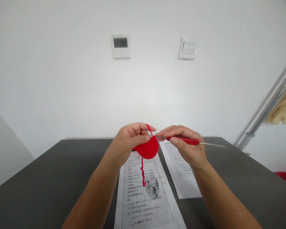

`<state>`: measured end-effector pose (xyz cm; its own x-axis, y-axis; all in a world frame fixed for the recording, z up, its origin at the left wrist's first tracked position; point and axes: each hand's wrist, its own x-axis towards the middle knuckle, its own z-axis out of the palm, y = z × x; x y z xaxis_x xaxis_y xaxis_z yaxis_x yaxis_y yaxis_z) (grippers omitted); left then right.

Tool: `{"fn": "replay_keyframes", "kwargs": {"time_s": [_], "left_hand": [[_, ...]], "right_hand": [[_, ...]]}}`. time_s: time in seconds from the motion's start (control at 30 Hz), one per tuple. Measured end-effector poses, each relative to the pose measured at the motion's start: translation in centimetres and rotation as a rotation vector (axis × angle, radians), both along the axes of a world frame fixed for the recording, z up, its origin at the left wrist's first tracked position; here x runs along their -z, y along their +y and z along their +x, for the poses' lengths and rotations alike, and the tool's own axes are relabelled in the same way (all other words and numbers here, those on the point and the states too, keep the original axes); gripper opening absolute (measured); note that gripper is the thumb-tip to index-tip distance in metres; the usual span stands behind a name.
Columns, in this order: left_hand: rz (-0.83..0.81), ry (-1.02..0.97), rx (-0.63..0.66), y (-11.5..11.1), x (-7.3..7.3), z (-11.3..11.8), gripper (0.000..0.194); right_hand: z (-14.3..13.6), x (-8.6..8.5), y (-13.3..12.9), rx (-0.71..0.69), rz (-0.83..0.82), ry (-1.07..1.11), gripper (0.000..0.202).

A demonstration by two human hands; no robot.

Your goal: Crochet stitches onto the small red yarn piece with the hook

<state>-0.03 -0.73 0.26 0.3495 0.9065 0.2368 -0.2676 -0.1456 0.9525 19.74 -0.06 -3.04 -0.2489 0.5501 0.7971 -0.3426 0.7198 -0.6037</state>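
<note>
Between thumb and fingers, my left hand pinches a small round piece of red crochet. A strand of red yarn runs over the left index finger, and a loose red tail dangles below the piece. My right hand is closed round the red handle of a crochet hook, held nearly level. Its thin metal tip meets the top edge of the crochet piece by the left thumb. A second metal end of the hook sticks out to the right, past the hand.
Below the hands, a printed sheet with a picture lies on the dark table. Another printed sheet is partly under my right hand. The white wall behind carries a control panel and a switch. A metal pole slants at right.
</note>
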Motion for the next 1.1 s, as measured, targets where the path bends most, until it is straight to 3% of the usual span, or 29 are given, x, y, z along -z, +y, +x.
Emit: {"fn": "replay_keyframes", "kwargs": {"time_s": [0.53,0.87,1.1], "left_hand": [[0.088,0.336,0.026,-0.4,-0.2,-0.2,0.021],[0.111,0.421,0.024,-0.5,0.1,0.1,0.01],[0.143,0.467,-0.049,-0.8,0.1,0.6,0.005]], "right_hand": [[2.1,0.1,1.6,-0.284,-0.162,-0.113,0.015],[3.1,-0.4,1.3,-0.157,-0.095,-0.262,0.017],[3.4,-1.1,0.7,-0.008,0.006,-0.386,0.02]]}}
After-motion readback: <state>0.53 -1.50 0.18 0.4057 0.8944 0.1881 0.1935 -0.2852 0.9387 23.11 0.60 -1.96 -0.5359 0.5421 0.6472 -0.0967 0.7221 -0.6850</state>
